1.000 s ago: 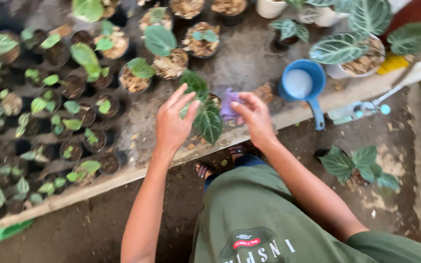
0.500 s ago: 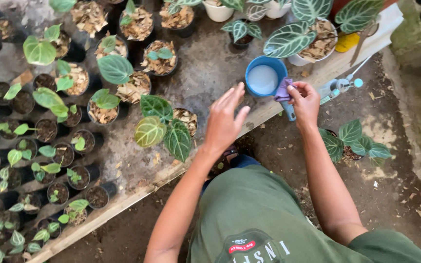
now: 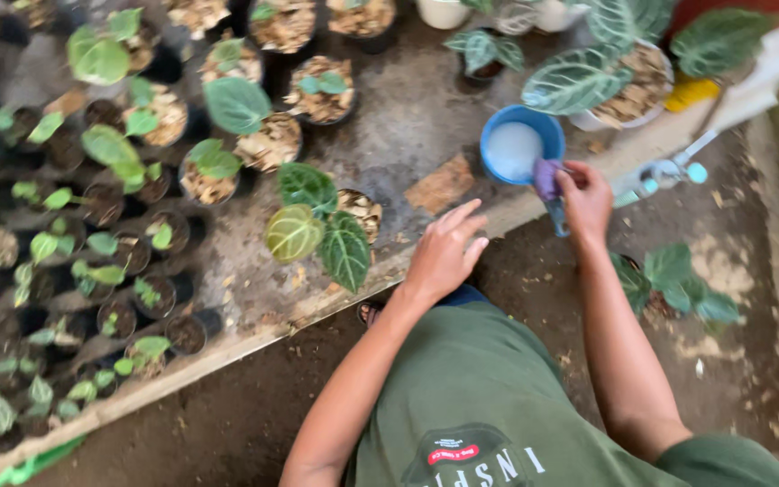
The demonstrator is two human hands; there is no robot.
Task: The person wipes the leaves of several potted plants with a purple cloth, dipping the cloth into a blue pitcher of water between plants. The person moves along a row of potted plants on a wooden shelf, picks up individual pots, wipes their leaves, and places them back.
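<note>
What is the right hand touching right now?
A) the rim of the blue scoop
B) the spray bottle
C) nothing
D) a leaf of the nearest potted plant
A: the right hand presses a small purple thing against the blue scoop at its rim.

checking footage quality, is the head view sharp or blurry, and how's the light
Head view: soft, even daylight, no glare or hard shadows; motion blur smears the small pots at left, while the right hand at the blue scoop and the left hand are only slightly soft.
</note>
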